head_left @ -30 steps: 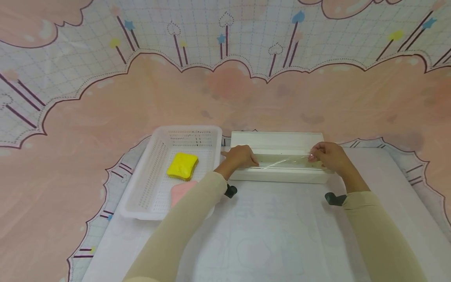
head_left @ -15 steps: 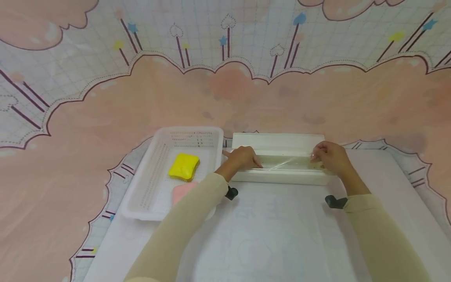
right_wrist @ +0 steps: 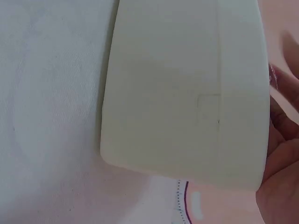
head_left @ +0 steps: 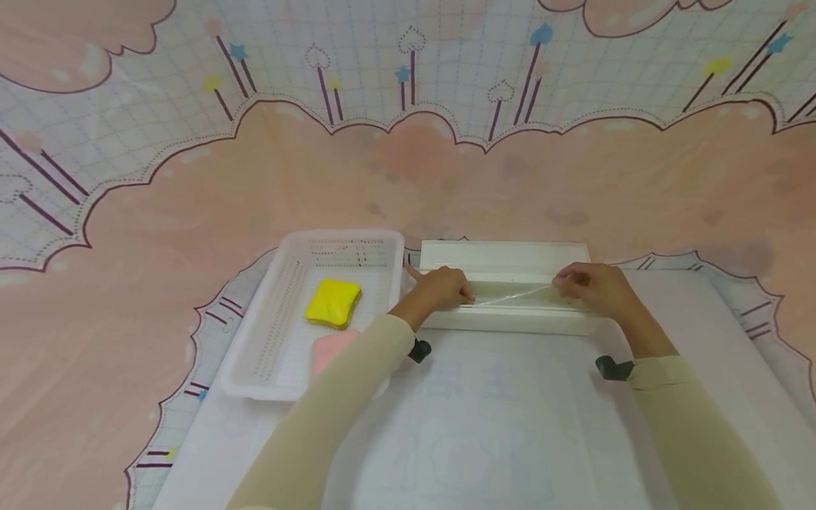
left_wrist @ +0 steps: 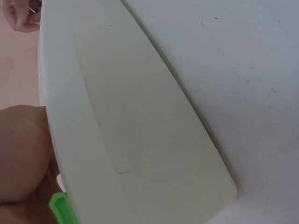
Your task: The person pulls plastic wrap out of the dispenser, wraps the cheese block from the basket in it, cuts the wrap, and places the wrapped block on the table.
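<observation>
A long white cling film dispenser box (head_left: 510,323) stands at the table's back with its lid (head_left: 503,255) raised. Clear cling film (head_left: 519,293) stretches as a slanting edge between the two hands. At the box's left end, the left hand (head_left: 443,287) has curled fingers at the film's lower end, their tips partly hidden. The right hand (head_left: 594,287) pinches the film's other end above the box's right part. In the left wrist view, a green plastic piece (left_wrist: 63,209) shows beside the palm, and the box wall (left_wrist: 140,116) hides the fingers.
A white perforated basket (head_left: 255,347) stands left of the box. It holds a yellow-topped toast-shaped piece (head_left: 333,302) and a pink piece (head_left: 328,350), partly covered by the left sleeve (head_left: 331,411). A patterned cloth (head_left: 408,184) hangs behind the white table (head_left: 497,425).
The right hand dips slightly, then shifts a little left with the film. The left fingers curl in more at the box's left end. The box and basket stay in place.
</observation>
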